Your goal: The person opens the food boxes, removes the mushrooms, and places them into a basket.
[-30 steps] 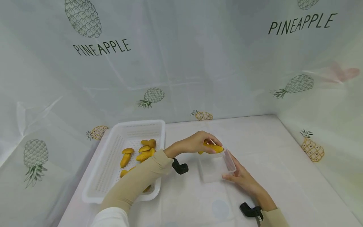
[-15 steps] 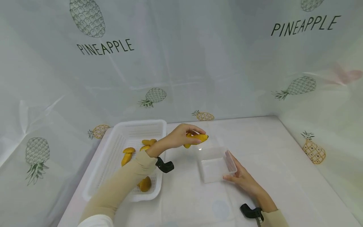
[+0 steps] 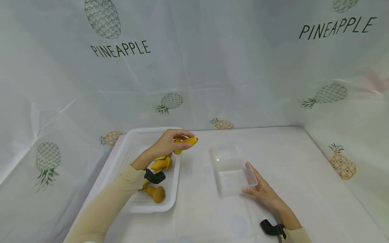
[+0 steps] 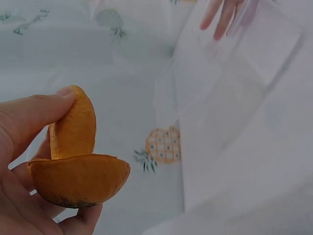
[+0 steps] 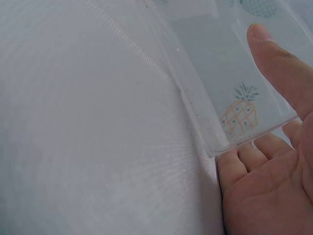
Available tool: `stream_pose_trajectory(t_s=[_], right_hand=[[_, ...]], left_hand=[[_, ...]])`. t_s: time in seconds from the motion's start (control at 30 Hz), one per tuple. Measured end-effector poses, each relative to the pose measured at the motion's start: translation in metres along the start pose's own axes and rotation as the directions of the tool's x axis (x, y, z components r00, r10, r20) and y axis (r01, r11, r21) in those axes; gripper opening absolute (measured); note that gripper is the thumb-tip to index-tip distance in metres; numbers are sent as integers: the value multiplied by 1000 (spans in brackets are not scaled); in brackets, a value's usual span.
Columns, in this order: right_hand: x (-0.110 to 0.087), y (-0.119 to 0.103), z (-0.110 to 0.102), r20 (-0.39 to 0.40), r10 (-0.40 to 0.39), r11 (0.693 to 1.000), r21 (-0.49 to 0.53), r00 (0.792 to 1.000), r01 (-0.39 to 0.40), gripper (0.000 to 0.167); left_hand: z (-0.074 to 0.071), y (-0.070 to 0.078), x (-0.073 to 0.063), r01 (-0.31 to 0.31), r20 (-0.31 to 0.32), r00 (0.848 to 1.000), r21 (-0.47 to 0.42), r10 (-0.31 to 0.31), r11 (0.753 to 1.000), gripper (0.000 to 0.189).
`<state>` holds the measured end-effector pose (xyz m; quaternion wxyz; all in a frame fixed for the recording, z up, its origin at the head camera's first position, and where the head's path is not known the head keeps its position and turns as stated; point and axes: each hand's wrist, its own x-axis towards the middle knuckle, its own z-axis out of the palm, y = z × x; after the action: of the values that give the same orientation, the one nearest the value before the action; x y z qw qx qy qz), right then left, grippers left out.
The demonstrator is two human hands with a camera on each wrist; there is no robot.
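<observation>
A yellow-orange mushroom (image 4: pixel 78 178) with a rounded cap and thick stem is pinched between the thumb and fingers of my left hand (image 3: pixel 168 143). That hand is raised over the right rim of a white perforated basket (image 3: pixel 152 210). Inside the basket lie several more mushrooms (image 3: pixel 157 194), partly covered by the left arm. A clear plastic box (image 3: pixel 223 187) stands on the table with its top open. My right hand (image 3: pixel 267 194) holds it at the right side, thumb near the front corner and fingers along the outer wall.
A see-through flap (image 3: pixel 225 152), seemingly the box's lid, lies behind the box. Pineapple-printed white sheeting (image 3: pixel 206 84) rises along the back and sides of the white-covered table (image 3: pixel 304 189). A black wrist mount (image 3: pixel 155 176) sits on the left wrist.
The left hand has moved left with the mushroom, from above the clear box to the basket's right rim. The right hand and box stay in place while the head view shifts slightly.
</observation>
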<state>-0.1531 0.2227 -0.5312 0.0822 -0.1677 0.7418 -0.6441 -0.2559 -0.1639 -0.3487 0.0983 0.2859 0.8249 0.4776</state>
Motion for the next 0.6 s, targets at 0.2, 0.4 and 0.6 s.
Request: stream_pose_trajectory(t_s=[0.2,0.4,0.6], right_hand=[[0,0,0,5,4,1000,4,1000,-4,103],[-2,2,-1,2,7,1000,-6,1000,-7,102],[0,5,-2,27,-17,1000,-9,999,17,101]], left_hand=[[-16,-13,-22,22,-53,998,23,-21,999,34],[-24,-30,-44,49,-78,996,30,-47,998,35],[-26,-44,-65,115,-79,991,54,-110,992,34]])
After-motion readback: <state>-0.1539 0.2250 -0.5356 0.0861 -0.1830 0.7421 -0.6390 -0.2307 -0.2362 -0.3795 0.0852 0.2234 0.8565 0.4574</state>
